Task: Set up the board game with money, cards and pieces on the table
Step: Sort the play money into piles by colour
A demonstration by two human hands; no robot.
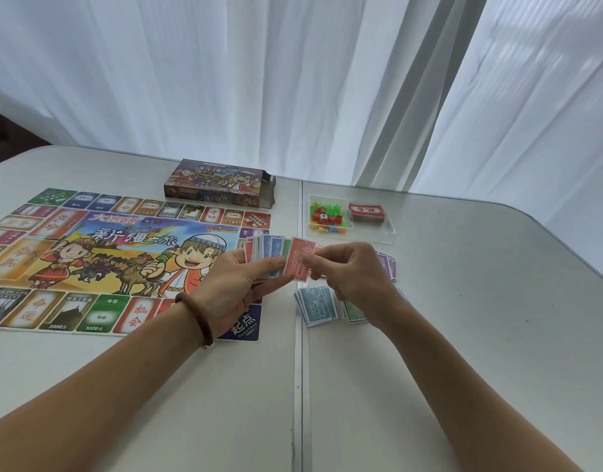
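My left hand (232, 284) holds a fanned stack of play money (269, 248) just right of the colourful game board (122, 260). My right hand (347, 270) pinches a red 10000 note (298, 257) at the front of that fan. On the table beneath my hands lie sorted piles: blue notes (315, 304), green notes (354, 313) and purple notes (388, 265). A clear tray (388, 233) further back holds several small plastic pieces (327, 216) and a red card deck (366, 212).
The open game box (221, 183) lies behind the board near the white curtain (293, 80). A seam (300, 369) runs between the two table halves. The table's right edge (582, 253) curves round close to the tray.
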